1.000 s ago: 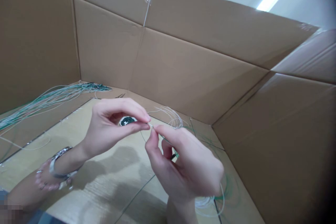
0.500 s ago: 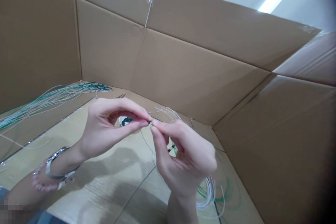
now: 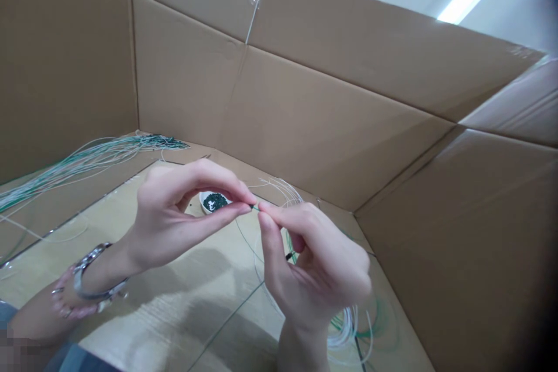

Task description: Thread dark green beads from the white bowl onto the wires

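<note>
My left hand [image 3: 183, 215] pinches a tiny dark piece [image 3: 252, 207] between thumb and index finger at the centre. Just right of it, my right hand [image 3: 314, 256] pinches a thin green wire [image 3: 257, 207], whose short visible length runs between the two sets of fingertips. A small black part [image 3: 289, 256] shows inside the curl of my right hand. Behind my left fingers stands a white dish [image 3: 203, 203] holding many small dark green pieces [image 3: 215, 202].
A bundle of green and white wires [image 3: 87, 163] lies at the left. Coiled white and green wires [image 3: 346, 328] lie beside my right wrist, and more white wires [image 3: 285, 189] arc behind the hands. Cardboard walls [image 3: 331, 128] enclose the pale work surface [image 3: 174, 308].
The fingertips of my two hands have moved slightly apart, showing more green wire between them. The view has shifted a little, and more of the dish shows.
</note>
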`<move>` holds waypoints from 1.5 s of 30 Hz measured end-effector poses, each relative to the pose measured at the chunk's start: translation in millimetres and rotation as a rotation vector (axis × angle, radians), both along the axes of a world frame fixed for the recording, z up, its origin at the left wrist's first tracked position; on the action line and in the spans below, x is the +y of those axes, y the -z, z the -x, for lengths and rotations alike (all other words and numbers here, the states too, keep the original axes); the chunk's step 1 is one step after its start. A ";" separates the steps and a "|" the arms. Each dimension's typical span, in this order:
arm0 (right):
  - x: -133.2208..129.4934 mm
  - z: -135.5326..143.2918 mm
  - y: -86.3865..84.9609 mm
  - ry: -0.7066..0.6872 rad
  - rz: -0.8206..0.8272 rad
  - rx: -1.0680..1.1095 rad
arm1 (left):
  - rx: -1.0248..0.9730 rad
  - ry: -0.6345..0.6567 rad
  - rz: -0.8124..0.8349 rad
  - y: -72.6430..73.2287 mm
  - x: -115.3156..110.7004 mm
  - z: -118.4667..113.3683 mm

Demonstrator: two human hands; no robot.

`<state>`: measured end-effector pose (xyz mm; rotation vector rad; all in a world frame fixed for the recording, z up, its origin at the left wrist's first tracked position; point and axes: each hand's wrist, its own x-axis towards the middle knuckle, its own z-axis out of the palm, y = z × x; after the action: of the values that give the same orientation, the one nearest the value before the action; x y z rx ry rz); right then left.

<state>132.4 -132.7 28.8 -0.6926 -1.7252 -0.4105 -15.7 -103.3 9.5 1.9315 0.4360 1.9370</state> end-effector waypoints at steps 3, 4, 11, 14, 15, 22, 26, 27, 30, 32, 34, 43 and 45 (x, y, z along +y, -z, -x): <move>0.1 0.1 0.1 0.002 0.002 -0.003 | 0.011 -0.012 -0.002 0.3 -0.4 0.5; 0.2 0.0 0.0 0.003 0.006 -0.003 | 0.013 -0.013 -0.005 0.4 -0.5 0.5; 0.3 -1.2 -0.4 0.031 -0.002 -0.025 | 0.036 -0.056 -0.067 0.5 -0.6 0.1; -0.2 -0.5 -0.2 0.026 0.017 -0.020 | 0.070 -0.095 -0.120 0.4 0.0 1.3; -0.4 -0.3 -0.3 0.008 0.037 -0.013 | 0.076 -0.112 -0.141 0.5 0.6 1.9; 0.7 -3.4 -1.8 -0.145 0.305 0.072 | 0.100 -0.226 -0.239 2.9 5.4 5.8; 4.6 -7.9 0.3 -0.191 0.468 0.134 | 0.149 -0.250 -0.347 0.3 7.6 3.7; 5.9 -8.4 0.9 -0.206 0.503 0.153 | 0.151 -0.262 -0.378 -1.0 8.2 3.2; 11.3 -8.4 1.1 -0.295 0.616 0.218 | 0.176 -0.309 -0.472 -5.5 10.7 2.3; 16.9 -8.1 0.1 -0.397 0.728 0.253 | 0.195 -0.319 -0.542 -7.4 13.2 1.6; 24.4 -8.6 -0.4 -0.514 0.841 0.281 | 0.206 -0.316 -0.596 -7.3 16.1 0.5; 62.6 -21.3 9.4 -0.844 1.110 0.204 | 0.114 -0.395 -0.419 -2.3 34.8 10.6; 67.0 -22.8 10.3 -0.819 1.195 0.037 | 0.034 -0.464 -0.473 -3.9 42.4 17.4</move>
<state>155.2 -65.7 18.5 -0.6874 -1.9420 1.2794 -33.1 -60.8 13.4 2.3122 0.5057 2.4826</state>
